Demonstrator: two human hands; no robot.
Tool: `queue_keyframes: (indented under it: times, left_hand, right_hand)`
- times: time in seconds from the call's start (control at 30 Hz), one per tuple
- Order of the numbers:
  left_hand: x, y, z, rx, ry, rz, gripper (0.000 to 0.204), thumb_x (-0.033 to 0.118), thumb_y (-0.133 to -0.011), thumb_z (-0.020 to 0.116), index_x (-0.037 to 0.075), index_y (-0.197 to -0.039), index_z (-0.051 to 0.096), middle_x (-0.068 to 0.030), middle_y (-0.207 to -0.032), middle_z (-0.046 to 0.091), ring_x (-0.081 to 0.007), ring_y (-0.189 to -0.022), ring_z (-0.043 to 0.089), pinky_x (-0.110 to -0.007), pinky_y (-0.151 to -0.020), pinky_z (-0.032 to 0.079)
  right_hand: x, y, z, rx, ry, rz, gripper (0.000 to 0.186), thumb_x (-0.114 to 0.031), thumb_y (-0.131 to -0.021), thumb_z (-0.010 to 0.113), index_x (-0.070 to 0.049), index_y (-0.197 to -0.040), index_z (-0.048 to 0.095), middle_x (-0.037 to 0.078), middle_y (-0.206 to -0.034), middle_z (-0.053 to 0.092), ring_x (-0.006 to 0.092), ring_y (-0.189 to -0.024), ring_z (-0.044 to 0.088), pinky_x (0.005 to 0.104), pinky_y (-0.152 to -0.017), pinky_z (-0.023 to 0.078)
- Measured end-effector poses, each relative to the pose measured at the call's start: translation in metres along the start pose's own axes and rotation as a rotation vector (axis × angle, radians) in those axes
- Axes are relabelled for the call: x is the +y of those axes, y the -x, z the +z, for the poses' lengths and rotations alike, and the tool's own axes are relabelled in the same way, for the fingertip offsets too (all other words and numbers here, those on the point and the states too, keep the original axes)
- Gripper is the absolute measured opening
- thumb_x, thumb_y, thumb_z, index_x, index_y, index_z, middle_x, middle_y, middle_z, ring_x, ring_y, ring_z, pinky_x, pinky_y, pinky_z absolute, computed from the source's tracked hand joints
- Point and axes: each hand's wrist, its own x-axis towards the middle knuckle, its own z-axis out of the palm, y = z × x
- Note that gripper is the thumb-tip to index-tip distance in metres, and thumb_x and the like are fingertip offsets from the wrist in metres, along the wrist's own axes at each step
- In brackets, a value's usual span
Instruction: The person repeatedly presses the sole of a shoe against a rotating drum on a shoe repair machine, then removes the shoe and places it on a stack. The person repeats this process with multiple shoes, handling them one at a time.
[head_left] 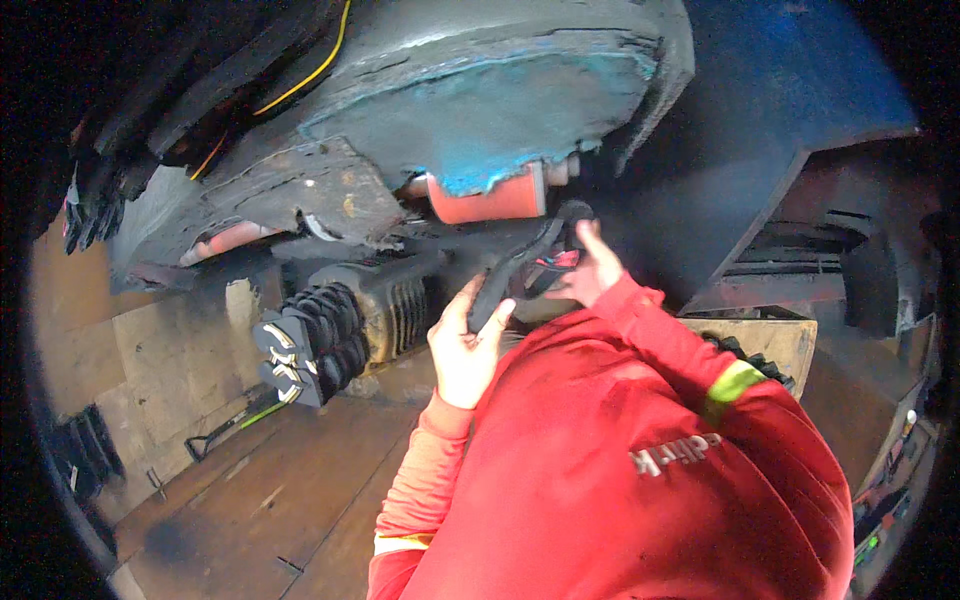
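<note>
A dark sandal (505, 275) with pink-and-black straps is held at a slant beneath the machine. My left hand (465, 350) grips its lower end, thumb along the sole. My right hand (595, 260) holds the upper end, its fingers partly hidden behind the sandal. Just beyond it, a red cylindrical roller (485, 195) shows under the grimy grey machine hood (480, 100), which has blue, crusted residue along it.
Stacked dark soles or sandals (315, 350) stand at left by a motor housing (395, 315). A wooden crate (800, 350) holding dark items is at right beside a blue panel (780, 70). A green-handled tool (255, 420) lies lower left, near brown boards (240, 510).
</note>
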Motion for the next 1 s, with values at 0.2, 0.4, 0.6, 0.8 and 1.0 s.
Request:
queue_keyframes:
  times: [0.2, 0.4, 0.6, 0.8, 1.0]
  left_hand:
    - [0.038, -0.023, -0.019, 0.037, -0.272, 0.231, 0.039, 0.017, -0.083, 0.079, -0.004, -0.111, 0.063, -0.019, -0.094, 0.064, -0.0332, -0.087, 0.065, -0.039, -0.081, 0.052]
    - [0.042, -0.048, -0.014, -0.023, -0.258, 0.124, 0.034, 0.022, -0.086, 0.077, -0.005, -0.105, 0.066, -0.0248, -0.092, 0.069, -0.038, -0.085, 0.07, -0.041, -0.074, 0.054]
    - [0.043, -0.058, 0.014, -0.152, -0.152, -0.146, 0.026, 0.018, -0.088, 0.071, -0.006, -0.1, 0.066, -0.0244, -0.078, 0.069, -0.0321, -0.066, 0.072, -0.038, -0.059, 0.053]
    - [0.058, -0.05, 0.0, -0.102, -0.174, -0.084, 0.027, 0.015, -0.087, 0.071, -0.006, -0.103, 0.066, -0.0238, -0.083, 0.07, -0.0315, -0.069, 0.072, -0.036, -0.062, 0.054]
    - [0.053, -0.059, 0.009, -0.155, -0.163, -0.192, 0.027, 0.016, -0.086, 0.072, -0.006, -0.102, 0.066, -0.0223, -0.077, 0.069, -0.0274, -0.06, 0.07, -0.034, -0.056, 0.052]
  right_hand:
    - [0.005, -0.043, 0.03, -0.216, 0.072, -0.029, 0.07, -0.018, -0.097, 0.063, -0.027, -0.153, 0.021, 0.014, -0.138, 0.053, 0.0339, -0.121, 0.058, 0.0682, -0.093, 0.048]
    - [-0.005, -0.041, 0.045, -0.231, -0.022, -0.003, 0.06, -0.018, -0.096, 0.067, -0.025, -0.147, 0.037, 0.01, -0.132, 0.059, 0.0299, -0.119, 0.059, 0.07, -0.097, 0.043]
    - [-0.019, -0.024, 0.022, -0.153, -0.008, 0.061, 0.045, -0.033, -0.098, 0.063, -0.006, -0.134, 0.055, 0.01, -0.135, 0.059, 0.0288, -0.129, 0.053, 0.0584, -0.106, 0.043]
    - [-0.013, -0.021, 0.022, -0.233, -0.008, 0.078, 0.047, -0.032, -0.097, 0.064, -0.007, -0.136, 0.054, 0.011, -0.135, 0.059, 0.031, -0.128, 0.054, 0.0587, -0.106, 0.044]
    - [-0.017, -0.011, 0.027, 0.006, -0.056, 0.101, 0.044, -0.03, -0.097, 0.064, -0.01, -0.135, 0.053, 0.011, -0.132, 0.061, 0.0315, -0.125, 0.056, 0.0624, -0.102, 0.045]
